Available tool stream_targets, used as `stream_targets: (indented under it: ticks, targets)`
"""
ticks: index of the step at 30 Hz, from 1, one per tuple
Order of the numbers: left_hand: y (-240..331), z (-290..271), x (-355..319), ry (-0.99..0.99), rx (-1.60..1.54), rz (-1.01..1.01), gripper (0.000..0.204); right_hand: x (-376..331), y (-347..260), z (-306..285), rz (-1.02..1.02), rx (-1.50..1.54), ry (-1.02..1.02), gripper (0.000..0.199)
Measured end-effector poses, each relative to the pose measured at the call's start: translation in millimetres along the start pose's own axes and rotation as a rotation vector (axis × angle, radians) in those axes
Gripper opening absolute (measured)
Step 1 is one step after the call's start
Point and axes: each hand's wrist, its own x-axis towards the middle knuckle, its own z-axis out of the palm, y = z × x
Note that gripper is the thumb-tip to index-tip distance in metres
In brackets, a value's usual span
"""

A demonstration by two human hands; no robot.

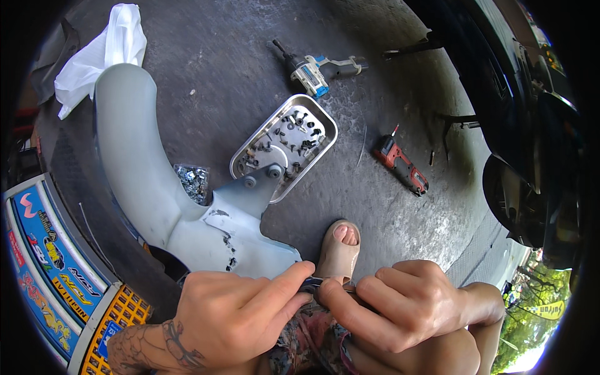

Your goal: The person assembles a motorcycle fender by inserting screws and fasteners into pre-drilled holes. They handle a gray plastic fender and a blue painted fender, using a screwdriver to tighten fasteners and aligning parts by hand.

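A grey, worn motorcycle fender (pixel 127 134) stretches from the far left down to my hands, with dark scuffs near its lower end. My left hand (pixel 234 309) is closed at that lower end, its index finger and thumb pressed together over the edge. Close beside it, my right hand (pixel 400 306) is closed in a pinch. Between the fingertips of both hands shows a small dark piece (pixel 310 283), mostly covered, and its kind cannot be made out. A bracket (pixel 250 182) with two rubber-ringed holes juts from the fender over a metal tray's near end.
The metal tray (pixel 329 119) holds several bolts and small parts. Beyond it lies a white-and-blue power driver (pixel 312 74); a red-and-black driver (pixel 400 164) rests to the right. A bag of fasteners (pixel 192 181) sits beside the fender. A dark vehicle (pixel 512 125) stands at right.
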Motion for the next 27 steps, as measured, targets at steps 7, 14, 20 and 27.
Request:
stream_targets:
  ticks: [7, 14, 20, 27]
  targets:
    - [-4, 0, -6, -0.095, -0.133, -0.079, 0.036, -2, 0, 16, -0.083, -0.001, 0.023, 0.031]
    - [-8, -4, -22, -0.369, -0.274, -0.184, 0.033, -8, -7, 29, -0.195, 0.091, -0.064, 0.038]
    - [-8, -2, -32, -0.394, -0.321, -0.214, 0.032, -8, -10, 38, -0.239, 0.114, -0.038, 0.038]
    - [-4, -6, -26, -0.379, -0.342, -0.292, 0.032, -4, 1, 30, -0.207, 0.139, -0.084, 0.033]
